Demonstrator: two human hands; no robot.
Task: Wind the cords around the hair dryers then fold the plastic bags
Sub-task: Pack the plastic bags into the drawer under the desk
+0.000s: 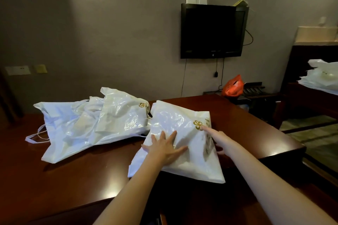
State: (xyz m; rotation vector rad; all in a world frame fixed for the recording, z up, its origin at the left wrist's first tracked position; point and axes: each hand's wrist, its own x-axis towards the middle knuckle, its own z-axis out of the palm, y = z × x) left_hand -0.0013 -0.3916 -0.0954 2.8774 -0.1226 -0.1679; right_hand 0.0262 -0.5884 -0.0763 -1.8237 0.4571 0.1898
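The left hand [164, 147] is lying flat with fingers spread, pressing down on the near white plastic bag [180, 144] and gripping nothing. The right hand [218, 139] is reaching along the bag's right edge, forefinger stretched out and touching the gold logo [198, 124]; its lower fingers are partly hidden behind the plastic, so I cannot tell whether they are pinching the edge.

This bag is resting on the dark worktop [73, 179], its near edge overhanging the front. Just beside it, to the left, the unfolded heap of bags [87, 122] is sprawling, touching its far corner.

No hair dryer is showing, so the bag folding seems under way.

Risks, as I judge them: the glossy plastic is probably sliding easily on polished wood, so a sideways push could be skewing the fold or sending the bag off the front edge. Trapped air may be puffing the crease open once the pressure lifts. The loose handles [36, 136] of the heap could be snagging a sleeve-less arm.
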